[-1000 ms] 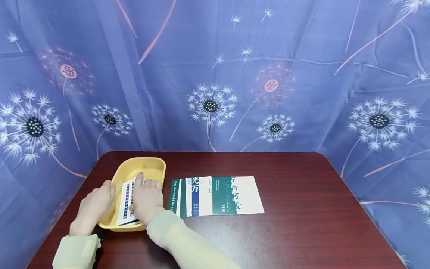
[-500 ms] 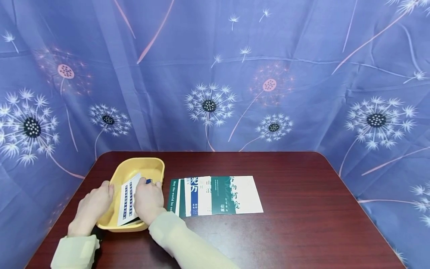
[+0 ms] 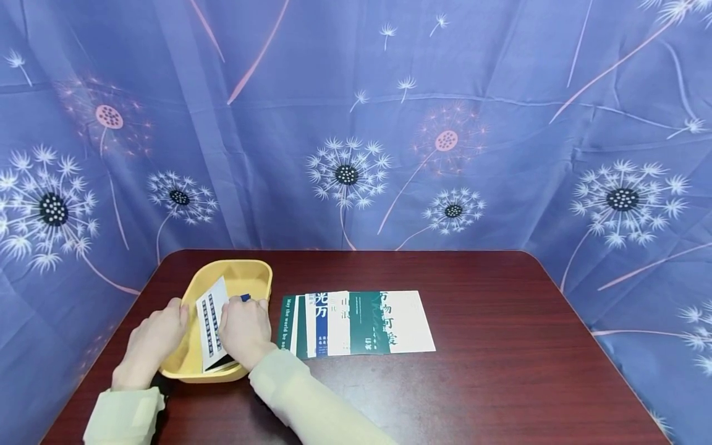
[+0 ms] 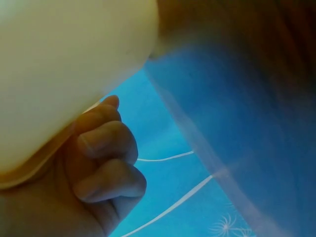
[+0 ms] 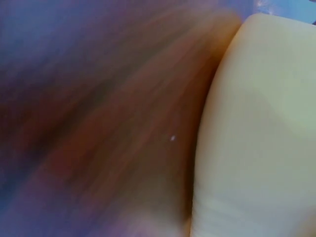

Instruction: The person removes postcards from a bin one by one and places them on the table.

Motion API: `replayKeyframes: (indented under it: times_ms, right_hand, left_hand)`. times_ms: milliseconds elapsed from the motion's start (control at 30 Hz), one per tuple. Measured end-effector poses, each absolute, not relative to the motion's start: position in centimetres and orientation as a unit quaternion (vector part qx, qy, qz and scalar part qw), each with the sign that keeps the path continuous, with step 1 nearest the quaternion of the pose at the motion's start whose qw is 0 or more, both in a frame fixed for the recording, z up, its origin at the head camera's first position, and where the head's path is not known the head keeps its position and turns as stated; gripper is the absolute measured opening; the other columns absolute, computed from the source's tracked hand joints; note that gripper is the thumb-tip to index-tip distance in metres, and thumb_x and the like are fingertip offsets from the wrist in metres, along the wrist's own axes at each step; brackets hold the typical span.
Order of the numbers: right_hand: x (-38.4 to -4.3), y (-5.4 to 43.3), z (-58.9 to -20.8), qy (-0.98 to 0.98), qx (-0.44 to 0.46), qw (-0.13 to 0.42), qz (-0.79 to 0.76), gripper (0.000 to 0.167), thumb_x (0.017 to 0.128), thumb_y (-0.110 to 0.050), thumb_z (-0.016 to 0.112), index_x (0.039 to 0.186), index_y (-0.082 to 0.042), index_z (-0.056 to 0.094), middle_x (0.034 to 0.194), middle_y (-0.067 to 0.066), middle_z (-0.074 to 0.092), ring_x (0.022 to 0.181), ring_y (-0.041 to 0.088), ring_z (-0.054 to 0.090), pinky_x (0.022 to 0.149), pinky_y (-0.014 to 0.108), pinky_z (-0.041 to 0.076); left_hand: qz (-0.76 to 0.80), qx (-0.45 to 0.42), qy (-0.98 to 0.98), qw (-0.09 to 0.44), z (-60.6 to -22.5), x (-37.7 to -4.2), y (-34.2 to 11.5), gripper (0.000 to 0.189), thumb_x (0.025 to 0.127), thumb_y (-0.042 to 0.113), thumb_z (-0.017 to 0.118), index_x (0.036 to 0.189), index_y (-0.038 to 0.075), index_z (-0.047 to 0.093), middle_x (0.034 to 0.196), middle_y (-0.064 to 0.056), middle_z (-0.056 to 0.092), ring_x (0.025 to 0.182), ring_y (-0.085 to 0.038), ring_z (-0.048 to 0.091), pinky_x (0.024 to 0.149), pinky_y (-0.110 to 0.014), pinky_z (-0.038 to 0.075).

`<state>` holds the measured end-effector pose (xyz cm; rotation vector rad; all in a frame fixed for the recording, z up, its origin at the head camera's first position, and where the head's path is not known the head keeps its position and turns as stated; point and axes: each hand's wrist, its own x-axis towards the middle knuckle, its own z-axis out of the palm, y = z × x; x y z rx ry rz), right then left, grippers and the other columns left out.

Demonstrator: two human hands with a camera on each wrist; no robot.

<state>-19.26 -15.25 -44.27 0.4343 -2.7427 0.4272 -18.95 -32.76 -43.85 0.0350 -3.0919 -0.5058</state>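
A yellow plastic basin (image 3: 191, 266) stands at the table's left side. My left hand (image 3: 151, 341) grips its left rim; in the left wrist view that hand's fingers (image 4: 111, 180) are curled. Inside the basin, my right hand (image 3: 246, 330) holds a white card (image 3: 207, 318) with columns of blue blocks by its right side. The card is tilted, with a dark gap under its lower edge. Other cards lie below it, and a blue corner (image 3: 245, 297) shows past the right knuckles. My right fingertips are hidden. The right wrist view is mostly blurred hand and pale sleeve (image 5: 261, 128).
Right of the basin, an overlapping row of green, white and blue printed cards (image 3: 411, 321) lies on the dark red wooden table (image 3: 500, 371). A blue dandelion-patterned cloth (image 3: 289, 111) hangs behind and along both sides.
The white card in the basin has turned and tipped up more steeply beside my right hand, and a blue corner has come into view. My left hand stays on the rim.
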Motion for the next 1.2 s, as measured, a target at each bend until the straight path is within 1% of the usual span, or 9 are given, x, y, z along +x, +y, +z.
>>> replayKeyframes:
  times_ms: [200, 333, 400, 500, 600, 667, 833, 1067, 1200]
  right_hand:
    - [-19.1, -14.2, -43.0, -0.936, 0.151, 0.133, 0.288, 0.028, 0.101, -0.023, 0.049, 0.078, -0.017, 0.063, 0.061, -0.007, 0.051, 0.070, 0.009, 0.056, 0.075, 0.026, 0.038]
    - [-18.9, -12.8, -41.8, -0.900, 0.132, 0.129, 0.396, 0.027, 0.098, -0.023, 0.053, 0.076, -0.017, 0.067, 0.065, -0.011, 0.054, 0.076, 0.009, 0.056, 0.078, 0.027, 0.037]
    - [-18.8, -12.0, -41.3, -0.890, 0.124, 0.139, 0.417, 0.026, 0.097, -0.024, 0.054, 0.076, -0.018, 0.069, 0.068, -0.012, 0.056, 0.075, 0.008, 0.056, 0.075, 0.027, 0.035]
    - [-18.5, -10.6, -40.4, -0.873, 0.109, 0.146, 0.452, 0.022, 0.095, -0.025, 0.057, 0.077, -0.019, 0.069, 0.061, -0.013, 0.052, 0.066, 0.006, 0.051, 0.067, 0.025, 0.034]
    - [-18.2, -8.8, -39.6, -0.841, 0.096, 0.129, 0.517, 0.019, 0.093, -0.023, 0.061, 0.078, -0.017, 0.069, 0.054, -0.010, 0.046, 0.055, 0.005, 0.047, 0.055, 0.022, 0.036]
    - [-18.2, -7.3, -39.1, -0.805, 0.084, 0.109, 0.577, 0.016, 0.092, -0.020, 0.064, 0.080, -0.014, 0.071, 0.055, -0.008, 0.050, 0.053, 0.005, 0.049, 0.048, 0.022, 0.038]
    - [-18.2, -2.7, -38.2, -0.729, 0.061, 0.090, 0.675, 0.012, 0.090, -0.011, 0.067, 0.086, -0.005, 0.075, 0.067, 0.003, 0.064, 0.058, 0.008, 0.057, 0.052, 0.025, 0.046]
    - [-18.3, 3.8, -37.3, -0.729, 0.013, 0.091, 0.679, 0.021, 0.097, -0.009, 0.057, 0.091, 0.006, 0.071, 0.067, 0.007, 0.060, 0.053, 0.011, 0.049, 0.048, 0.025, 0.040]
    - [-18.3, 7.1, -37.4, -0.726, -0.011, 0.098, 0.681, 0.024, 0.099, -0.010, 0.055, 0.091, 0.008, 0.069, 0.069, 0.007, 0.062, 0.055, 0.011, 0.052, 0.049, 0.024, 0.042]
  left_hand:
    - [-0.163, -0.001, -0.986, 0.028, -43.9, -18.8, -32.6, 0.035, 0.106, 0.024, 0.033, 0.103, -0.006, 0.050, 0.082, -0.032, 0.058, 0.065, -0.046, 0.058, 0.053, -0.057, 0.042]
    - [-0.165, -0.004, -0.986, 0.031, -44.1, -18.7, -32.6, 0.033, 0.105, 0.022, 0.032, 0.102, -0.005, 0.051, 0.084, -0.034, 0.059, 0.067, -0.048, 0.058, 0.052, -0.058, 0.042]
    - [-0.166, -0.002, -0.986, 0.029, -44.2, -18.6, -32.6, 0.033, 0.106, 0.022, 0.032, 0.102, -0.006, 0.051, 0.084, -0.034, 0.058, 0.067, -0.049, 0.058, 0.052, -0.058, 0.042]
    - [-0.164, 0.001, -0.986, 0.029, -44.2, -18.6, -32.7, 0.034, 0.105, 0.022, 0.033, 0.103, -0.007, 0.051, 0.084, -0.035, 0.058, 0.067, -0.049, 0.058, 0.052, -0.057, 0.042]
    - [-0.162, 0.004, -0.987, 0.024, -44.2, -18.6, -32.7, 0.034, 0.105, 0.022, 0.034, 0.104, -0.007, 0.050, 0.084, -0.034, 0.057, 0.066, -0.048, 0.058, 0.053, -0.057, 0.043]
    - [-0.162, 0.004, -0.987, 0.025, -44.1, -18.7, -32.7, 0.033, 0.105, 0.022, 0.034, 0.104, -0.008, 0.049, 0.083, -0.035, 0.057, 0.066, -0.048, 0.057, 0.053, -0.057, 0.043]
    - [-0.160, 0.007, -0.987, 0.017, -43.9, -18.9, -32.8, 0.035, 0.105, 0.023, 0.033, 0.106, -0.009, 0.048, 0.083, -0.033, 0.057, 0.065, -0.044, 0.057, 0.054, -0.056, 0.044]
    - [-0.158, 0.009, -0.987, 0.005, -43.7, -19.0, -32.8, 0.036, 0.106, 0.022, 0.031, 0.108, -0.010, 0.046, 0.085, -0.035, 0.056, 0.067, -0.045, 0.057, 0.055, -0.057, 0.044]
    - [-0.158, 0.015, -0.987, -0.002, -43.8, -19.1, -32.7, 0.036, 0.106, 0.022, 0.030, 0.108, -0.010, 0.045, 0.084, -0.034, 0.056, 0.067, -0.045, 0.057, 0.057, -0.057, 0.044]
